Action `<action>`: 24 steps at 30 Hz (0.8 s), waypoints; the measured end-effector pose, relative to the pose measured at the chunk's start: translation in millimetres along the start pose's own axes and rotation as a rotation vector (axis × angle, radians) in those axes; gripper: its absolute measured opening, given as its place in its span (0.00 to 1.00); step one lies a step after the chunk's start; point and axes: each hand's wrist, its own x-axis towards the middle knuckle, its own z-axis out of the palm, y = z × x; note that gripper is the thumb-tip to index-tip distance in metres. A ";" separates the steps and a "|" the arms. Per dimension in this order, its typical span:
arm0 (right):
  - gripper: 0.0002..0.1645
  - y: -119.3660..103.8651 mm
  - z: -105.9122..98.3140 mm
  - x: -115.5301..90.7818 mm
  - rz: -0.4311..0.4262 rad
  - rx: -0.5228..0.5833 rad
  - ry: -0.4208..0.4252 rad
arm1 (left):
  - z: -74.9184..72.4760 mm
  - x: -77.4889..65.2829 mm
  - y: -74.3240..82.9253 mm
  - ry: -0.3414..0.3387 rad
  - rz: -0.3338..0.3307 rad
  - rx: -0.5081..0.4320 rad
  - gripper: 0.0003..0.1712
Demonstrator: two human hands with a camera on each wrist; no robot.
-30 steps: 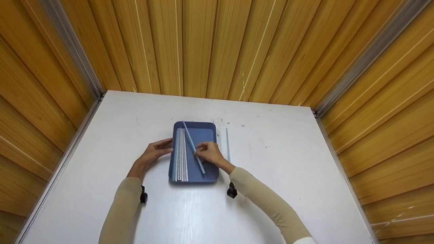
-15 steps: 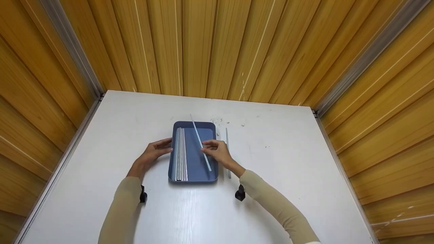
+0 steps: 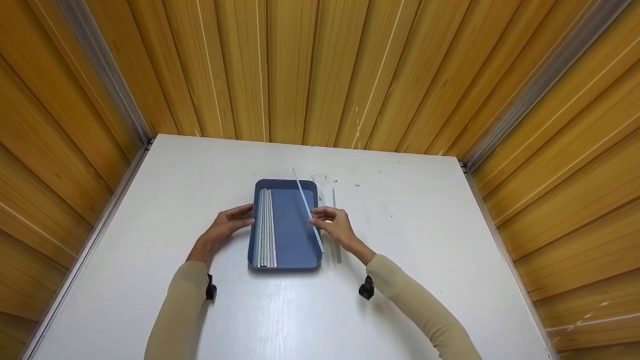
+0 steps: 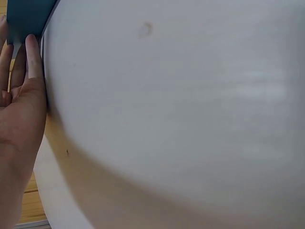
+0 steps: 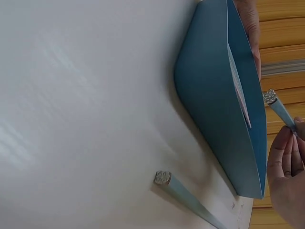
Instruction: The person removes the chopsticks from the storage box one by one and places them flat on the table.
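Observation:
My right hand [image 3: 341, 229] pinches a pale blue chopstick [image 3: 303, 196] between thumb and fingertips, slanting over the right wall of a blue tray [image 3: 292, 230]. Its thicker end, patterned in silver, points toward me; the right wrist view shows that chopstick [image 5: 282, 111] raised above the rim. Several chopsticks [image 3: 268, 227] lie side by side along the tray's left side. My left hand [image 3: 223, 230] rests against the outside of the left wall, its fingers extended in the left wrist view. Another chopstick [image 3: 339, 254] lies on the table right of the tray, partly behind my right hand.
The white tabletop [image 3: 425, 250] surrounds the tray, with a few dark specks beyond its far right corner. Yellow wood-patterned panels [image 3: 290, 75] stand at the back and both sides. A small black wrist camera [image 3: 367, 288] hangs at the right sleeve.
My right hand has lifted the chopstick from over the middle of the tray and carried it right to the right wall. The left hand and the tray have stayed put.

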 end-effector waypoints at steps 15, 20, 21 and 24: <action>0.19 44.4 -49.5 -13.1 0.026 0.023 0.131 | -2.1 -5.3 -0.2 -0.005 0.018 -0.008 0.39; 0.18 60.1 -63.0 -19.7 0.056 0.014 0.207 | -1.2 -5.3 2.2 0.003 0.012 -0.002 0.39; 0.18 63.5 -65.4 -21.6 0.071 0.009 0.221 | -0.8 -5.1 2.3 0.000 0.012 0.000 0.39; 0.15 72.9 -71.6 -28.7 0.131 -0.018 0.272 | 0.8 -4.7 2.8 0.000 -0.008 -0.008 0.39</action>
